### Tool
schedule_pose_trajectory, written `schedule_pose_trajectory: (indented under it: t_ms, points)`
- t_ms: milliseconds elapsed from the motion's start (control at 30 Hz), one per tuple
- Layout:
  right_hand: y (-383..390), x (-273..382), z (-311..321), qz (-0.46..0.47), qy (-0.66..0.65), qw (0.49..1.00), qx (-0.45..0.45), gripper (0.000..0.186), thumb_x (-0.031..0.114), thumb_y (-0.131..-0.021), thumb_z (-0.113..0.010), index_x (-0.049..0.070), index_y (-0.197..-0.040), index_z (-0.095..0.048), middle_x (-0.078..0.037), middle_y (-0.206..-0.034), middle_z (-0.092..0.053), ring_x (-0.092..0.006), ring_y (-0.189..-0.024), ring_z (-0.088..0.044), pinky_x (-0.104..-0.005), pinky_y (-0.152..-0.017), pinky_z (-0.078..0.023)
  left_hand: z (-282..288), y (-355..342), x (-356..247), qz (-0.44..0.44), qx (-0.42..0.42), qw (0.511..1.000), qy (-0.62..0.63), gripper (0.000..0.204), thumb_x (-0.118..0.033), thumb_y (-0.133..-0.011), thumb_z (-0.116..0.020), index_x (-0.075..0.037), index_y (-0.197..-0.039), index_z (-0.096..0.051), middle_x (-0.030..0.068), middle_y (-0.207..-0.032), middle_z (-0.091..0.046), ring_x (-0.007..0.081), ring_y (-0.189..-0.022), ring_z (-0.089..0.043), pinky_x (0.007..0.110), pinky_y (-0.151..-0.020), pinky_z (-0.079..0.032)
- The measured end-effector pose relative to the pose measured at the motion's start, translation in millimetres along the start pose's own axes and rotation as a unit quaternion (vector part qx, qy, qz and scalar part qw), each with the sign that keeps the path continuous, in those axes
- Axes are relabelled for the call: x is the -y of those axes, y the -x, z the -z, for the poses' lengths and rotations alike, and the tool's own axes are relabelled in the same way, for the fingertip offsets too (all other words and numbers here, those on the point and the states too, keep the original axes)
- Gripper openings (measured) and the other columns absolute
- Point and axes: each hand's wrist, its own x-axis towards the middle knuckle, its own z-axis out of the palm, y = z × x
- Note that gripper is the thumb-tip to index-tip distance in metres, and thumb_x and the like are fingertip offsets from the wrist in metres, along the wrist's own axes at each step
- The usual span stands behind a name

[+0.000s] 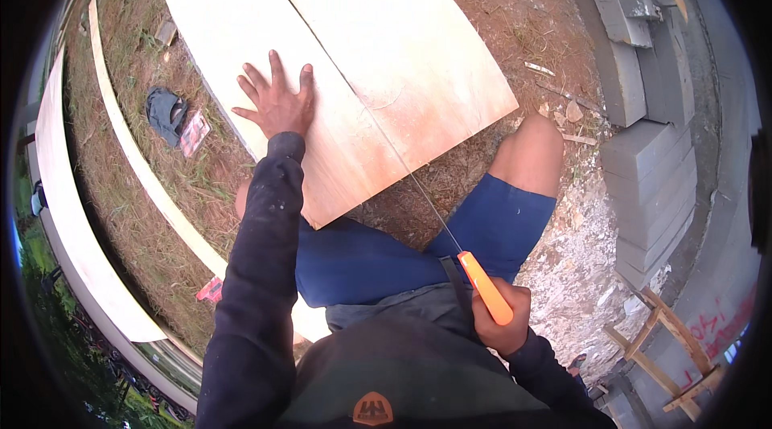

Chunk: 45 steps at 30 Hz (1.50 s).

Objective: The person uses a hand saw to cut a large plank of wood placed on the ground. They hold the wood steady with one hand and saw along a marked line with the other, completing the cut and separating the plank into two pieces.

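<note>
A large pale plywood sheet (418, 43) reaches from the far edge of the view toward my knees. A dark straight cut runs down it toward its near edge. My left hand (281, 99) lies flat on the sheet left of the cut, fingers spread. Low at the right, my right hand (503, 318) is wrapped round the orange handle of a handsaw (487, 288). The saw's thin blade, seen nearly edge-on, runs up from the handle to the sheet's near edge, in line with the cut.
Grey blocks (647, 188) are stacked at the right, above a small wooden frame (663, 340). On the grass at the left lie a dark cap (166, 114), a long narrow wooden strip (145, 156) and another pale board (72, 220). Wood scraps (572, 111) are scattered near my knee.
</note>
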Motion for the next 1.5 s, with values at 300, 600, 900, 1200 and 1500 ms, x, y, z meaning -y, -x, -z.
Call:
schedule_pose_trajectory:
  t_ms: [300, 600, 900, 1200, 1500]
  points:
    - [-198, -14, -136, -0.008, 0.021, 1.000, 0.015, 0.016, 0.011, -0.083, -0.065, -0.004, -0.079, -0.064, -0.025, -0.069, -0.064, -0.0419, -0.063, -0.065, -0.0424, -0.059, -0.050, -15, -1, 5, -0.016, -0.020, 1.000, 0.010, 0.080, -0.076, -0.092, -0.041, -0.028, -0.156, -0.036, 0.0241, -0.163, -0.021, 0.0445, -0.152, -0.013, 0.079, -0.110, -0.007]
    - [-65, 4, -31, -0.053, 0.011, 0.996, 0.066, 0.024, -0.004, -0.079, -0.063, -0.006, -0.102, -0.071, -0.019, -0.072, -0.068, -0.0244, -0.066, -0.072, -0.0324, -0.063, -0.054, -9, -1, -2, -0.023, -0.028, 0.999, -0.014, 0.079, -0.073, -0.093, -0.044, -0.026, -0.156, -0.035, 0.0265, -0.161, -0.022, 0.0466, -0.151, -0.014, 0.080, -0.109, -0.008]
    - [-99, -10, -75, -0.036, -0.022, 0.999, 0.028, 0.015, 0.002, -0.080, -0.066, -0.005, -0.093, -0.068, -0.023, -0.068, -0.063, -0.0333, -0.063, -0.070, -0.0358, -0.059, -0.052, -17, -2, 14, -0.005, -0.018, 1.000, 0.003, 0.081, -0.075, -0.092, -0.040, -0.027, -0.157, -0.034, 0.0251, -0.163, -0.019, 0.0452, -0.152, -0.012, 0.080, -0.109, -0.005]
    - [-203, 4, -109, -0.010, -0.024, 0.999, 0.019, 0.019, 0.009, -0.082, -0.064, -0.008, -0.073, -0.059, -0.024, -0.058, -0.056, -0.0332, -0.050, -0.060, -0.0406, -0.052, -0.044, -6, -4, -8, -0.020, -0.008, 1.000, 0.019, 0.079, -0.074, -0.093, -0.041, -0.027, -0.157, -0.034, 0.0258, -0.163, -0.019, 0.0467, -0.152, -0.011, 0.081, -0.109, -0.005]
    - [-2, -10, -6, -0.081, 0.019, 0.996, 0.038, 0.016, -0.003, -0.081, -0.063, -0.006, -0.096, -0.069, -0.014, -0.070, -0.068, -0.0212, -0.062, -0.069, -0.0314, -0.062, -0.053, -5, -2, -2, -0.005, 0.000, 1.000, -0.002, 0.079, -0.071, -0.094, -0.044, -0.025, -0.157, -0.034, 0.0265, -0.162, -0.021, 0.0451, -0.152, -0.012, 0.078, -0.111, -0.005]
